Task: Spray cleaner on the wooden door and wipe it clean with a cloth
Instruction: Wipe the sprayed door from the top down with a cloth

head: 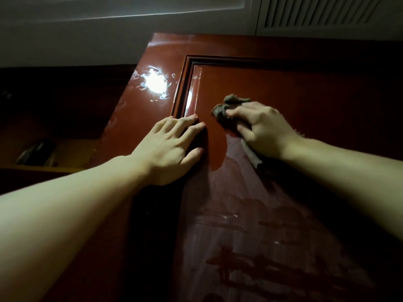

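Note:
The glossy red-brown wooden door fills the view, seen from below toward its top edge. My right hand presses a crumpled grey cloth against the upper part of the recessed panel, fingers curled over it. My left hand lies flat with straight fingers on the door beside the panel's left moulding. Wet droplets and a bright glare sit on the door's left stile. Streaky smear marks cover the panel below my hands. No spray bottle is in view.
A white ceiling and a slatted white vent lie above the door. To the left is a dark wooden wall with a shelf opening holding a dim object.

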A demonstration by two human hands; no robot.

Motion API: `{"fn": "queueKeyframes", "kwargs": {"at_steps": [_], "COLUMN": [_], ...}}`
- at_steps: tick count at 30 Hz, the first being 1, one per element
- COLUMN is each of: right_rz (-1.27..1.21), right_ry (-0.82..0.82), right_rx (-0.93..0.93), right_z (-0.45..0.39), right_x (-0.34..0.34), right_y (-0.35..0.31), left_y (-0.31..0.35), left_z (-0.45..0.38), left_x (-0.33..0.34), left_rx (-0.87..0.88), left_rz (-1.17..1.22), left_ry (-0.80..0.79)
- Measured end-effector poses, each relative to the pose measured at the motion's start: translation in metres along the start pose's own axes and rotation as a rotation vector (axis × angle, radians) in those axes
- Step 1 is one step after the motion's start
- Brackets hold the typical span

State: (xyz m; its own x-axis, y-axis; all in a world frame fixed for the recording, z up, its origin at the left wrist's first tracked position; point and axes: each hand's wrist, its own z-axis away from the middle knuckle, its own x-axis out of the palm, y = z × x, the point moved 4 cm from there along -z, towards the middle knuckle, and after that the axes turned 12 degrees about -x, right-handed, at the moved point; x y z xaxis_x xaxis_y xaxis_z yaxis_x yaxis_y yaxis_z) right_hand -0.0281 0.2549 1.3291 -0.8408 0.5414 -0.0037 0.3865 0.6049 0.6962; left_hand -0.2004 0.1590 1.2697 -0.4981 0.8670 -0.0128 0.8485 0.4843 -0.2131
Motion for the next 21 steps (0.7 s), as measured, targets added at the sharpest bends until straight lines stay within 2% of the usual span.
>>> {"fn": "queueKeyframes", "kwargs": {"at_steps": [3,5,10,13,18,19,21], "right_rz": [-0.007,-0.007,-0.053,-0.026,0.003,0.012,-0.004], "right_ry": [0.042,0.047,0.017,-0.044,0.016,0.025,0.022], "right_rx": [0.153,0.148,-0.117,-0.196,0.14,0.139,-0.006], "right_z": [-0.016,-0.016,0.018,0.025,0.011,0.013,0.025], "right_x": [0.002,0.004,0.003,0.002,-0.004,-0.001,0.004], "right_y": [0.014,0.005,-0.044,-0.042,-0.012,-0.019,-0.047], "left_y": [0.001,0.0,0.004,0.006,0.005,0.005,0.004], "left_z": [0.001,0.001,0.004,0.01,0.019,0.02,0.02], "left_x": [0.0,-0.001,0.001,0.001,0.0,0.0,0.0], "left_rx": [-0.005,-0.005,-0.025,-0.059,-0.07,-0.074,-0.075], "left_rz": [0.001,0.001,-0.023,-0.007,0.026,0.039,0.065], "left_ry": [0.011,0.015,0.026,0.015,0.007,0.01,0.016]}}
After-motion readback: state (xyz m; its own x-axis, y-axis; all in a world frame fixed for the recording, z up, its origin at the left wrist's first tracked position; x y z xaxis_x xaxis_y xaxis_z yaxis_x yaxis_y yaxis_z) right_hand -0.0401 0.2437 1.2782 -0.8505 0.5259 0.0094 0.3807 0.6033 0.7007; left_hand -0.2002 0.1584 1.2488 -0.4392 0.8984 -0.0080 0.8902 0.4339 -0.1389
